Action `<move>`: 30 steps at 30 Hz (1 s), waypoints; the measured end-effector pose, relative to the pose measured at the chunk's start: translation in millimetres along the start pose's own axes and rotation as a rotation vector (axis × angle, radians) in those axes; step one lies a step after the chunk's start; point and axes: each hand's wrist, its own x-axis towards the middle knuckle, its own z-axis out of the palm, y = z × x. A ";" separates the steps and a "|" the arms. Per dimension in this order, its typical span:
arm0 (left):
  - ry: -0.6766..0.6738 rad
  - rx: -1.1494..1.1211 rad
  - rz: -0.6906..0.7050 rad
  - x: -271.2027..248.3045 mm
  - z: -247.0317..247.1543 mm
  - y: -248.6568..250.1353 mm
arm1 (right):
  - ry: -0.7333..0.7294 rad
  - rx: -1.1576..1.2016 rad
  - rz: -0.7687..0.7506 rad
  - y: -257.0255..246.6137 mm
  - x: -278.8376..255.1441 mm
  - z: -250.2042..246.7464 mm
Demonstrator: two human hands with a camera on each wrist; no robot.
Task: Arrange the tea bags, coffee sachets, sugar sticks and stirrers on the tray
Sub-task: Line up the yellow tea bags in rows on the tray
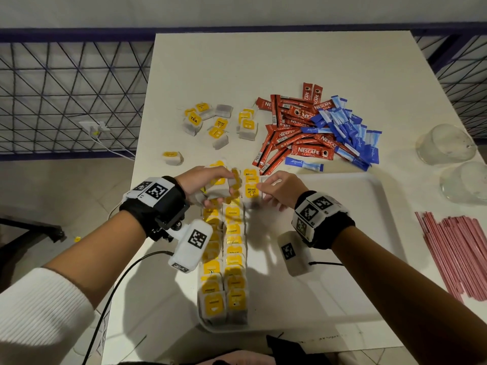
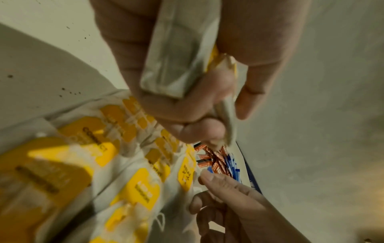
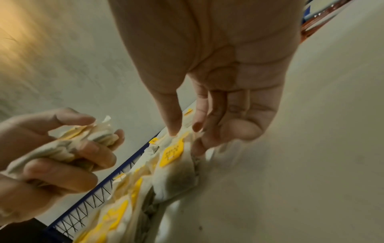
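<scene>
Left hand (image 1: 208,184) clutches a spare bunch of tea bags (image 2: 182,54) ready to feed, while right hand (image 1: 280,192) pinches one tea bag (image 1: 251,192), starting a third row on the tray (image 1: 342,180).

**Wrist rigs and a white sleeve**

Black wrist straps (image 1: 158,206) carry white blocks printed with black-and-white square markers (image 1: 313,209). White camera pods (image 1: 191,246) hang beneath, trailing black cables (image 1: 118,283). A ribbed white sleeve (image 1: 39,312) covers the left forearm.
</scene>
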 end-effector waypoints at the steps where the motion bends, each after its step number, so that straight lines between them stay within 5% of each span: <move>1: -0.033 -0.035 -0.017 -1.2 0.8 1.5 | 0.006 0.011 -0.013 -1.9 -2.4 -2.5; 6: -0.181 -0.207 -0.037 -6.8 8.4 6.8 | -0.054 0.186 -0.136 -22.6 -19.3 -11.1; 14: -0.016 0.074 0.170 -8.8 28.7 5.4 | -0.107 0.198 -0.156 -32.4 -31.5 2.4; 21: -0.097 0.013 0.142 -14.3 33.3 4.8 | -0.076 0.322 -0.214 -16.7 -33.0 2.8; 30: -0.024 0.163 0.177 -15.6 31.8 -10.0 | 0.007 0.316 -0.248 -4.4 -33.6 -7.4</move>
